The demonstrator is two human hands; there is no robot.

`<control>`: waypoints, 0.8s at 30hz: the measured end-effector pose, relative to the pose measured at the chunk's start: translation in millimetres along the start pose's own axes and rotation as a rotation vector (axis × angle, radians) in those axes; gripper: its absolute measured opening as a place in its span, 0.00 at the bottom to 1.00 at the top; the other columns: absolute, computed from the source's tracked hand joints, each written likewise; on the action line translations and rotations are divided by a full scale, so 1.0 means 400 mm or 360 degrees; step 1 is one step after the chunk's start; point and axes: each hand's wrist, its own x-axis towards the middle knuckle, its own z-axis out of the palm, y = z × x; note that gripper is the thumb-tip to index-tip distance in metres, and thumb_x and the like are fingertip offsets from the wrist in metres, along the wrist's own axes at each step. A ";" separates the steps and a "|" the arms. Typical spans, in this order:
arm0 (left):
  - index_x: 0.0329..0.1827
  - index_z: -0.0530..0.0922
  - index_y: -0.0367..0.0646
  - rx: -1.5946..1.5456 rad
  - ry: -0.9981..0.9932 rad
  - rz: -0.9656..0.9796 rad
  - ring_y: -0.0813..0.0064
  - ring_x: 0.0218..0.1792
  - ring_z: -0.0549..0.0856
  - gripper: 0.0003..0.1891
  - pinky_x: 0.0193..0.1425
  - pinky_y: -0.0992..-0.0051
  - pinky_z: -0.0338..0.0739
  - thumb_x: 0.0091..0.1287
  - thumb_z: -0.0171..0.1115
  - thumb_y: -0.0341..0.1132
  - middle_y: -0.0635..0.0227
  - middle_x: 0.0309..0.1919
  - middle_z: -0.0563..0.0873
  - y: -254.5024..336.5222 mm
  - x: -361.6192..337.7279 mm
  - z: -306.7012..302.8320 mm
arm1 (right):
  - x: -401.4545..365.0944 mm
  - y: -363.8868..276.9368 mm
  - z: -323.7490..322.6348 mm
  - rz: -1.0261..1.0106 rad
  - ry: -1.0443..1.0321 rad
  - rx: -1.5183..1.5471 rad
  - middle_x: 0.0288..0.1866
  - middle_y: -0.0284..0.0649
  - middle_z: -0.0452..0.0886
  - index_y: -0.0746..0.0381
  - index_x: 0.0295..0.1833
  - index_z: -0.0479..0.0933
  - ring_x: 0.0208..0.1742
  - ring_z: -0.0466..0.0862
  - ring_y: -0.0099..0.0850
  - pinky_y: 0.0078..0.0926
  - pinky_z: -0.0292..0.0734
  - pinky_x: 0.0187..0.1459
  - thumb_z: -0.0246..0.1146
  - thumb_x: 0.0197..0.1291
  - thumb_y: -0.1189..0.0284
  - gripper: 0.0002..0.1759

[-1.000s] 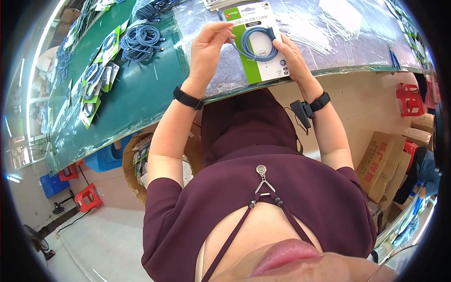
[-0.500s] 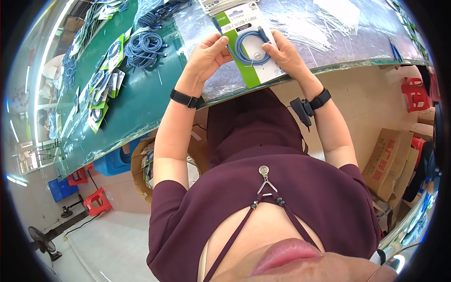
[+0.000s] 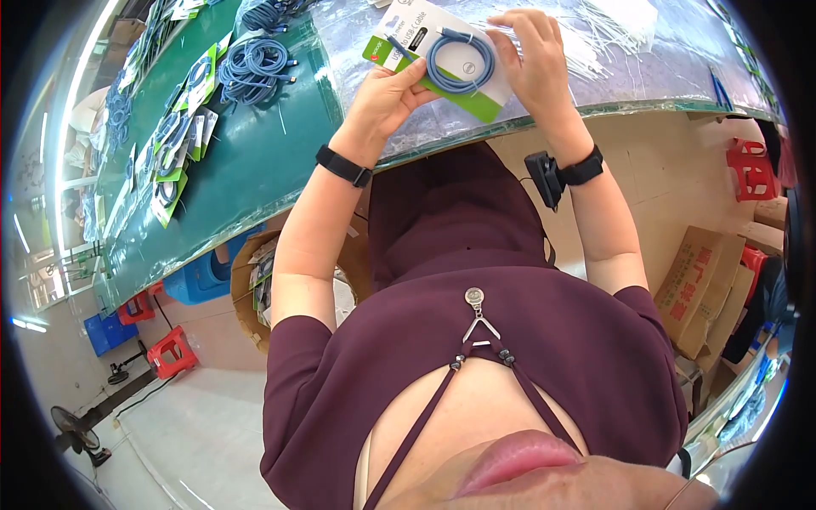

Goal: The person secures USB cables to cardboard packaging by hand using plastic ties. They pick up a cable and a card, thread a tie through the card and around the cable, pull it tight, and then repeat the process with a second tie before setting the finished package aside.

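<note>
Card (image 3: 457,65) bears coiled cable (image 3: 489,65); cardboard box (image 3: 241,293) below holds packaging (image 3: 263,279).

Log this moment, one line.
left hand: holding cable card | right hand: open, by card's edge | white strips: on table

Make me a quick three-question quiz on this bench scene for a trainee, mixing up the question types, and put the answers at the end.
1. Fill in the colour: thin ____ strips lie on the table beyond the right hand.

2. Which hand grips the card at its left side?
A) The right hand
B) The left hand
C) Neither hand

3. True or false: the cable on the card is blue and coiled into a loop.

Key: 1. white; 2. B; 3. true.
</note>
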 end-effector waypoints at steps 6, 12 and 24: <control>0.60 0.73 0.35 -0.0179 0.0181 0.0203 0.60 0.56 0.84 0.14 0.61 0.54 0.82 0.75 0.53 0.30 0.57 0.54 0.83 -0.013 -0.006 0.039 | -0.028 -0.068 -0.028 -0.0069 0.0124 -0.0181 0.35 0.38 0.82 0.60 0.51 0.78 0.45 0.81 0.34 0.28 0.75 0.46 0.71 0.56 0.68 0.18; 0.57 0.75 0.35 -0.0110 0.0119 0.0104 0.62 0.55 0.84 0.14 0.60 0.58 0.82 0.74 0.56 0.33 0.58 0.51 0.84 -0.023 -0.021 0.046 | -0.052 -0.026 -0.010 0.0960 -0.0285 0.0561 0.38 0.39 0.81 0.59 0.51 0.80 0.40 0.81 0.31 0.25 0.76 0.42 0.71 0.57 0.68 0.17; 0.41 0.82 0.41 0.2524 0.0055 0.0902 0.63 0.41 0.85 0.11 0.38 0.69 0.77 0.60 0.70 0.37 0.60 0.43 0.83 0.046 -0.050 -0.025 | -0.091 0.087 0.039 0.0189 -0.0615 0.0454 0.51 0.34 0.80 0.57 0.48 0.84 0.42 0.81 0.27 0.23 0.77 0.44 0.67 0.60 0.74 0.10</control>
